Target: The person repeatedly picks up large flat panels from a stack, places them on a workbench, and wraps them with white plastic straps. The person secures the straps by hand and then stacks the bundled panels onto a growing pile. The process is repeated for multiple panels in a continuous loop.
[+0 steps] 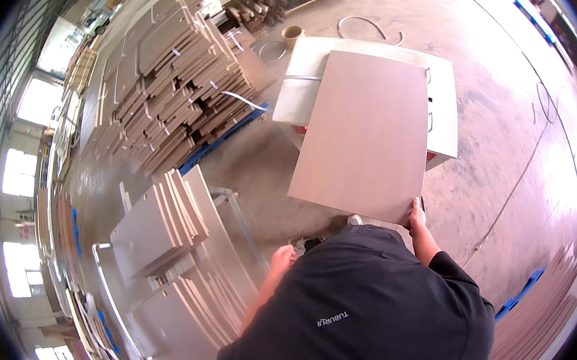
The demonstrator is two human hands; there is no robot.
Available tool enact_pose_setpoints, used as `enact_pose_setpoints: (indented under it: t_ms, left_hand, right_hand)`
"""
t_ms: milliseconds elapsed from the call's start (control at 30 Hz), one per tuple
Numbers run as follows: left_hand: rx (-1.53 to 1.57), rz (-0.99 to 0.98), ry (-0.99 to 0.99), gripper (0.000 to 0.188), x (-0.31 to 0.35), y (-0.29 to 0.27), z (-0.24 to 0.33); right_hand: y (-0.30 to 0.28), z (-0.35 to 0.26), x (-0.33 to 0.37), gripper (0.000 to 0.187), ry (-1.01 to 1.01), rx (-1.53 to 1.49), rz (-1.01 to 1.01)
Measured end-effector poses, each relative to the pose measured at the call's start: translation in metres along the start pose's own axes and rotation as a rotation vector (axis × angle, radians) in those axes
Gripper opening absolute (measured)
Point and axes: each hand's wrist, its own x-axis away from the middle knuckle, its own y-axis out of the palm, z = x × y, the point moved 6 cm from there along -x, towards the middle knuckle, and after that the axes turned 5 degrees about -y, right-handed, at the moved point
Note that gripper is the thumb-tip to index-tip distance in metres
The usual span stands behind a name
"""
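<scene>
A large flat brown-grey panel (368, 132) lies on a white worktable (450, 91), its near end jutting past the table toward me. My right hand (418, 214) holds the panel's near right corner, thumb along the edge and the other fingers mostly hidden. My left hand (283, 256) hangs low beside my body, fingers curled, with nothing visible in it. It is nearest to a rack holding several upright panels (183, 208), and touches none of them as far as I can see.
Tall stacks of brown panels (175, 67) on a blue pallet (223, 136) stand at the far left. A metal rack frame (99, 259) is at the near left. A tan bucket (291, 35) stands behind the table. More panels (540, 325) lie at the right. Cords (518, 183) run across the floor.
</scene>
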Motion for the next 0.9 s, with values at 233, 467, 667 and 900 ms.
enact_pose_setpoints:
  t_ms: [233, 467, 667, 900]
  left_hand:
    - [-0.257, 0.162, 0.045, 0.035, 0.066, -0.018, -0.11]
    - [0.501, 0.507, -0.193, 0.029, 0.113, -0.067, -0.181]
    - [1.223, 1.087, 0.0, 0.02, 0.179, -0.172, -0.292]
    - [0.879, 2.075, -0.456, 0.043, 0.332, -0.268, -0.448]
  right_hand:
    - [0.021, -0.015, -0.052, 0.082, 0.064, 0.355, -0.086]
    - [0.059, -0.084, -0.028, 0.054, -0.624, 0.708, 0.056]
    - [0.172, -0.056, 0.001, 0.04, -0.831, 0.906, -0.439]
    - [0.289, -0.047, 0.178, 0.028, -0.671, 0.993, -1.004]
